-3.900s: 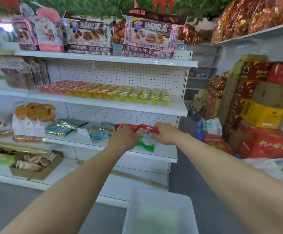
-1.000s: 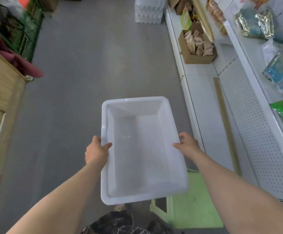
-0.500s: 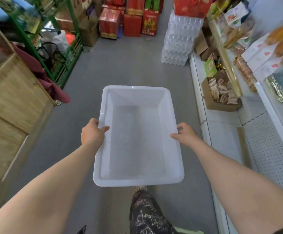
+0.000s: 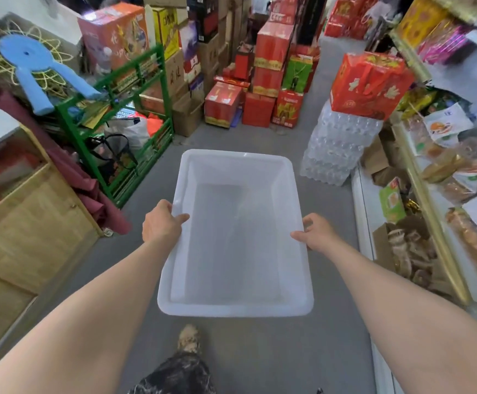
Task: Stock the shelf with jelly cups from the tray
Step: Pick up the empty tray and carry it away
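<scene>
One translucent white rectangular plastic tray (image 4: 235,310) is held level between two hands over the grey floor (image 4: 274,361) of a shop aisle, its bare bottom showing. The left hand (image 4: 162,225) grips the tray's left long rim, thumb lying over the top edge and fingers curled down the outside. The right hand (image 4: 319,233) grips the right long rim in the same way, thumb on top and the other fingers tucked below the edge, out of sight. One shoe (image 4: 189,339) shows on the floor just near of the tray. On the right runs one white shelf unit (image 4: 360,214) loaded with bagged snacks, with one open brown cardboard box (image 4: 382,247) on its lowest level. Beyond it, one stack of shrink-wrapped clear water bottles (image 4: 339,150) carries one red carton (image 4: 371,83). On the left stand one wooden counter (image 4: 18,240) and one green metal rack (image 4: 135,115), with one blue plastic stool (image 4: 37,69) lying above them. Red and brown boxes (image 4: 265,81), too many and too overlapped to count, crowd the far end.
</scene>
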A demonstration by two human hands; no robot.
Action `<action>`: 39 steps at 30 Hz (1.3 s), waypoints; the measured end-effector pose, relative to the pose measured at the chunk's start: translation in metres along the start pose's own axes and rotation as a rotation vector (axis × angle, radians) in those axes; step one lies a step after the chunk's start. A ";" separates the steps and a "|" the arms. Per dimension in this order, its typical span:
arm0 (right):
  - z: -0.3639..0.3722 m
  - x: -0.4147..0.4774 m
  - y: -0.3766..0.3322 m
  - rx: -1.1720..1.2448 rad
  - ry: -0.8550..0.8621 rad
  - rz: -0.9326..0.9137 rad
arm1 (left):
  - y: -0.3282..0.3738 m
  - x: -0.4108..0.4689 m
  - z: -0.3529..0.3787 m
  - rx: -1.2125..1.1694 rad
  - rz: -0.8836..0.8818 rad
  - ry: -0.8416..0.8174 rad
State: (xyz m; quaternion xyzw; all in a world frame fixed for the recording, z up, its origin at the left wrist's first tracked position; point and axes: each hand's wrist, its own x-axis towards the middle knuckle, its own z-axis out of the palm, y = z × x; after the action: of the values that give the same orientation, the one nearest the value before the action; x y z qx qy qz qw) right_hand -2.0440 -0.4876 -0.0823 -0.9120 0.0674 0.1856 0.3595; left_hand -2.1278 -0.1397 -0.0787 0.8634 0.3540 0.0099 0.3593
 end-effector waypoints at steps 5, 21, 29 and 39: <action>-0.015 0.103 -0.073 0.078 0.013 -0.019 | 0.066 0.127 0.008 0.020 0.069 0.006; -0.092 0.478 -0.225 0.121 0.108 0.047 | 0.310 0.488 0.074 0.052 0.190 -0.041; -0.159 0.690 -0.295 0.079 0.089 0.001 | 0.443 0.648 0.130 0.063 0.149 0.009; -0.222 0.937 -0.389 0.027 0.074 -0.007 | 0.587 0.866 0.184 0.029 0.140 0.053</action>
State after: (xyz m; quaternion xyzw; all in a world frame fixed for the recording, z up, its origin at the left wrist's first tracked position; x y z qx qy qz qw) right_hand -1.0163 -0.3441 -0.0502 -0.9135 0.0801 0.1495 0.3698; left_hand -1.0745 -0.0060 -0.0520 0.8906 0.3021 0.0528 0.3359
